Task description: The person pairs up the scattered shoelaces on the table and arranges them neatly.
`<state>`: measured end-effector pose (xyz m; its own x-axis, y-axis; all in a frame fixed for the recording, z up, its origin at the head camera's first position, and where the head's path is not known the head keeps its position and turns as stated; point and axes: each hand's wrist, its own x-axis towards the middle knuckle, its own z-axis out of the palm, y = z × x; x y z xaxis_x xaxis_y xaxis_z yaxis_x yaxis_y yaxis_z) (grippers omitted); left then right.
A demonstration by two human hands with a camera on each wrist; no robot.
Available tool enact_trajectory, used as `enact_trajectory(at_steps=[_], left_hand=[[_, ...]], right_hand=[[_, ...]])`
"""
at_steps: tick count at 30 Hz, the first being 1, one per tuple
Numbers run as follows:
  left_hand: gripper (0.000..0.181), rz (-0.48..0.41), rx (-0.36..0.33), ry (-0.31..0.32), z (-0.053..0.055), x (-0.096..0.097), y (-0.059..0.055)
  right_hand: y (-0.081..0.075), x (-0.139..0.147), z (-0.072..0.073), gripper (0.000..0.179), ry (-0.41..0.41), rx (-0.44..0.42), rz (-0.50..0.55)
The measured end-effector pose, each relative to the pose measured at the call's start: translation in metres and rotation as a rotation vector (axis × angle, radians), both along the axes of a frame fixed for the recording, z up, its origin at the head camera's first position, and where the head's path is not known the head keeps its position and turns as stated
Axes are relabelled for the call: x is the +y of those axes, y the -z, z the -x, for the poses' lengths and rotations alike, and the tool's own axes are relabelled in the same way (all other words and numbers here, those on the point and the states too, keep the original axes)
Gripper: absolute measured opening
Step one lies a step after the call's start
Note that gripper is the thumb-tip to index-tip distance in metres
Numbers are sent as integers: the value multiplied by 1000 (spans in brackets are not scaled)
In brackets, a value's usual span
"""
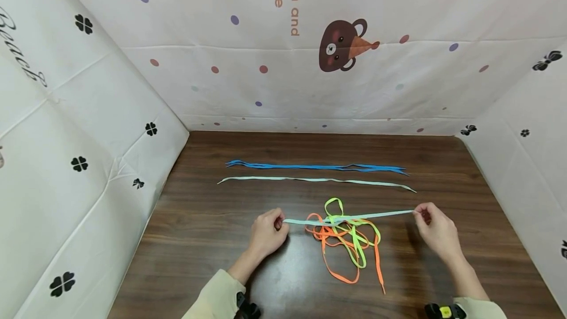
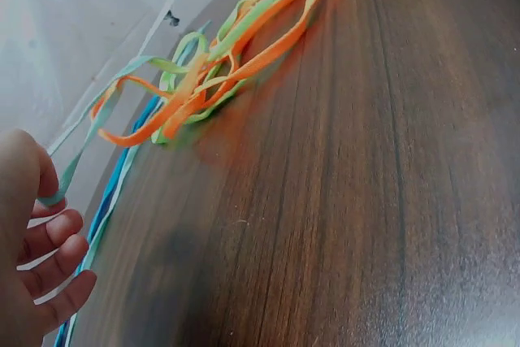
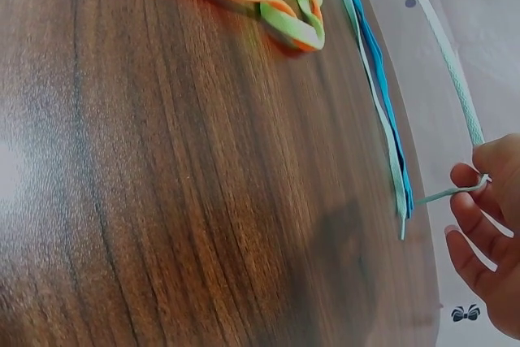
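Observation:
A mint-green shoelace (image 1: 390, 214) is stretched between my two hands above the brown table. My left hand (image 1: 267, 233) pinches its doubled left end between thumb and index finger, the other fingers loosely bent. At the opposite end my right hand (image 1: 437, 230) pinches the lace too; in the right wrist view a thin tail (image 3: 443, 194) sticks out past the fingers. Between the hands, an orange shoelace (image 2: 276, 49) and a yellow-green shoelace (image 2: 253, 20) lie tangled in loose loops, overlapping the stretched lace in the head view.
Beyond the tangle, another mint lace (image 1: 310, 179) lies straight across the table (image 1: 186, 260). Behind it runs a bundle of blue laces (image 1: 305, 166). White printed cloth (image 1: 266, 87) walls off the back and both sides.

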<state>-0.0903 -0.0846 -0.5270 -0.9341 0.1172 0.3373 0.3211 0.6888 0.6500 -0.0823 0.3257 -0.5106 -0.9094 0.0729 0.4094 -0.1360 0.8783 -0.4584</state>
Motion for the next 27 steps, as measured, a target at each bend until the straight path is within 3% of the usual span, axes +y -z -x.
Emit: enact_trajectory(at_steps=[16,27], left_hand=[[16,43,-32,-87,3,-23,0],[11,84,-170,-159,0,-58,4]], right_hand=[[-2,7,0,13,23,-17,-15],[-5,18,-3,11,49,-30,-22]])
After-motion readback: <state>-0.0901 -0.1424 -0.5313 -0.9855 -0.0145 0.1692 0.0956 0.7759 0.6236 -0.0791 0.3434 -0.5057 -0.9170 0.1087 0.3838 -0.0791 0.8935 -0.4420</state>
